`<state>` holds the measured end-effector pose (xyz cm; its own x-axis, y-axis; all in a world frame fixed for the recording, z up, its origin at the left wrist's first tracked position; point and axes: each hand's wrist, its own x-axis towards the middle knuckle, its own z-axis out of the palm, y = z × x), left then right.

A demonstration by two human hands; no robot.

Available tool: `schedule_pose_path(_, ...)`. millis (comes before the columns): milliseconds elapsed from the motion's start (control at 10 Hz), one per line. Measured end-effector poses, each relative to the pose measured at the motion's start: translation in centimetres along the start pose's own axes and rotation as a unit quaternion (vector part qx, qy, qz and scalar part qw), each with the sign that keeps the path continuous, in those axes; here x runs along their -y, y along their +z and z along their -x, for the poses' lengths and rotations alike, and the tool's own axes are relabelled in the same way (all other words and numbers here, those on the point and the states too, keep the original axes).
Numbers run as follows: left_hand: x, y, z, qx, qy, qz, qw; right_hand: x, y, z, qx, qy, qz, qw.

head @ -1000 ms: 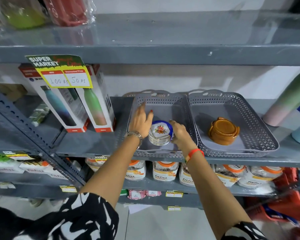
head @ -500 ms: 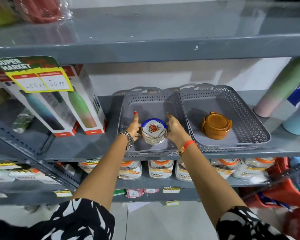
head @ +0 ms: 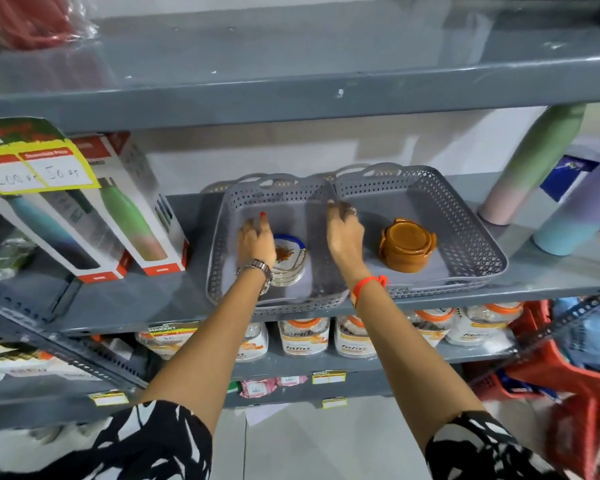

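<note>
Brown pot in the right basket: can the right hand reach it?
Probably yes. The right hand is at the low wall between the baskets, the brown pot sits close beside it in the open right basket, and nothing lies between them.

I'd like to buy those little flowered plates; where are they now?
In the head view, the stack of flowered plates sits near the front of the left grey tray, with the brown pots in the right tray.

Saucer stack (head: pixel 293 259) half hidden behind left hand (head: pixel 255 242); price sign (head: pixel 39 168) cropped.
</note>
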<state>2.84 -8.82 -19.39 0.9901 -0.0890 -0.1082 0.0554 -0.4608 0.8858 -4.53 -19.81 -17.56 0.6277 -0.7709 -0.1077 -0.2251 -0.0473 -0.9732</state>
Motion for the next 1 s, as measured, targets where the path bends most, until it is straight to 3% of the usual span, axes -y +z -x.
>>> schedule_pose_path(100,-3.2,3.4,1.0,-0.013,0.104,0.065,0.992,0.2,-4.2,-2.0,-0.091,-0.012,-0.023,0.996)
schedule_pose_path(200,-6.7,7.2,3.3,0.066,0.146,0.142,0.977,-1.2,-8.2,-3.9,-0.178,0.040,0.005,0.983)
schedule_pose_path(300,-8.9,11.6,4.1,0.206,0.058,0.182,0.960,-3.3,-10.8,-5.3,-0.192,0.126,-0.013,0.973)
schedule_pose_path(400,-9.2,15.4,4.4,0.275,-0.054,0.193,0.940,-5.6,-12.1,-6.7,-0.158,0.160,-0.079,0.971)
schedule_pose_path(500,-9.4,16.4,5.9,0.281,-0.124,0.175,0.936,-10.3,-12.6,-10.6,-0.125,0.186,-0.114,0.968)
schedule_pose_path(600,-9.3,16.6,6.5,0.276,-0.181,0.168,0.929,-10.1,-13.3,-11.0,-0.107,0.202,-0.117,0.966)
schedule_pose_path(900,-8.5,16.8,6.5,0.251,-0.233,0.252,0.905,-7.7,-13.9,-9.7,-0.083,0.206,-0.084,0.971)
schedule_pose_path(1000,-8.5,16.3,6.9,0.243,-0.225,0.243,0.912,-7.3,-14.3,-8.5,-0.101,0.163,-0.046,0.980)
